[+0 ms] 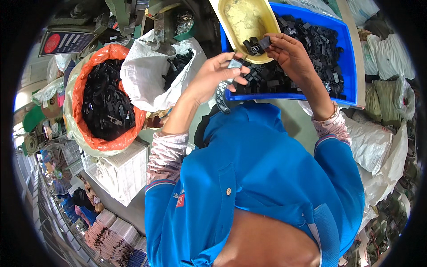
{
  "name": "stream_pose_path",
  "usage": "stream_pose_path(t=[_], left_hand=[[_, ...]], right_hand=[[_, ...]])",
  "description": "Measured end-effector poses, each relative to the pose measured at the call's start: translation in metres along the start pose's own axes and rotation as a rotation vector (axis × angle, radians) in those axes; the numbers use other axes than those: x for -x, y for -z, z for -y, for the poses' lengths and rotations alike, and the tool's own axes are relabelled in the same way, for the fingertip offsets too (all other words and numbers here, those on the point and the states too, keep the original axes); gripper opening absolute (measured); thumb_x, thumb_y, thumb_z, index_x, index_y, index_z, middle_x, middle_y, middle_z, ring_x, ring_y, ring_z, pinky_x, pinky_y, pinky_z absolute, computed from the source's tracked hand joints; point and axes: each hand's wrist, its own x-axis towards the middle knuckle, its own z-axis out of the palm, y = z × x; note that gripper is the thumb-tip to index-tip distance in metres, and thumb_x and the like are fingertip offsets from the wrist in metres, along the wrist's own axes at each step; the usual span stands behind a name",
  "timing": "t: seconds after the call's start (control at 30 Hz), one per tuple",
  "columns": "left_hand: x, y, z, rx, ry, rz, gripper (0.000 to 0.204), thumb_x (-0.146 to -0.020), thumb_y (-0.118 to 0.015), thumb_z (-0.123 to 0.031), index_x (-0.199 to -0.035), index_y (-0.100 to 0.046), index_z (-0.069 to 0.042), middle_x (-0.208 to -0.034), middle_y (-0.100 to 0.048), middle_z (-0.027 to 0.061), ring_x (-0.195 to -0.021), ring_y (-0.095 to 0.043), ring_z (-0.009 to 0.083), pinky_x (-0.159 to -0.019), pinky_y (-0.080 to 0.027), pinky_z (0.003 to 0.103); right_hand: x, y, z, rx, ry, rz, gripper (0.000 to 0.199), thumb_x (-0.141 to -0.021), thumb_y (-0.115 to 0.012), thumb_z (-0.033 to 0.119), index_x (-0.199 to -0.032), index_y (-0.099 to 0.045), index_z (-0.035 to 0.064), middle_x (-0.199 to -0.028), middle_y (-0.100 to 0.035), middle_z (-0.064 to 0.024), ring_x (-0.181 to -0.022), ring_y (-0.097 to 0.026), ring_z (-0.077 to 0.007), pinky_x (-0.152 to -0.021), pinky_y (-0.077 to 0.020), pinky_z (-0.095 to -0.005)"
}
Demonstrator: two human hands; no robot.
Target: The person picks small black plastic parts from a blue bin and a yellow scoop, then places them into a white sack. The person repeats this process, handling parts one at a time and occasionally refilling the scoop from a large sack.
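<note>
My left hand (pixel 209 74) is closed around a small shiny grey-faced piece (pixel 235 64). Below that hand hangs a curved black strip with a pale pattern (pixel 221 97); whether the two are one thing I cannot tell. Between the fingertips of my right hand (pixel 289 52) is a small black block-shaped part (pixel 264 43). It is held over the near end of a yellow tray (pixel 214 5), beside a few dark ring-like pieces (pixel 253 46). The tray overlaps a blue bin (pixel 351 58) filled with many small black parts (pixel 311 49).
Left of my left hand stands a white sack (pixel 144 75) with black parts inside. Further left, an orange-lined bag (pixel 138 118) holds more dark parts. A white crate (pixel 126 173) sits below it. Pale sacks (pixel 369 140) are piled on the right, and machinery (pixel 160 29) stands at the upper left.
</note>
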Motion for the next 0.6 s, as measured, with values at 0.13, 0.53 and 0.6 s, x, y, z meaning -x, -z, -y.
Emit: stream_pose_path(t=[0.13,0.53,0.6], left_hand=[[0.0,-0.004,0.007,0.029,0.043,0.036,0.041,-0.092,-0.067,-0.015,-0.129,-0.053,-0.004,-0.117,-0.068,0.0144,-0.088,-0.072,0.0198,-0.058,-0.052,0.025],[-0.005,-0.016,0.016,0.033,0.047,0.027,0.036,-0.091,-0.07,-0.015,-0.123,-0.057,-0.006,-0.115,-0.069,0.0118,-0.088,-0.071,0.0181,-0.057,-0.052,0.025],[-0.006,-0.016,0.019,0.037,0.043,0.024,0.033,-0.091,-0.07,-0.014,-0.12,-0.057,-0.006,-0.115,-0.069,0.0124,-0.087,-0.071,0.0182,-0.057,-0.052,0.025]], right_hand=[[-0.001,-0.003,-0.002,0.088,-0.004,0.018,0.028,-0.096,-0.06,0.014,-0.117,-0.062,-0.005,-0.101,-0.067,-0.0082,-0.087,-0.063,-0.0117,-0.081,-0.0514,-0.0256],[0.01,-0.005,-0.014,0.335,0.045,0.044,0.026,-0.093,-0.066,0.014,-0.114,-0.065,-0.0027,-0.093,-0.066,-0.004,-0.077,-0.061,-0.0084,-0.073,-0.0503,-0.0224],[0.013,-0.008,-0.015,0.354,0.069,0.035,0.027,-0.093,-0.067,0.014,-0.113,-0.065,-0.0026,-0.092,-0.066,-0.0038,-0.077,-0.061,-0.0088,-0.073,-0.0502,-0.0229]])
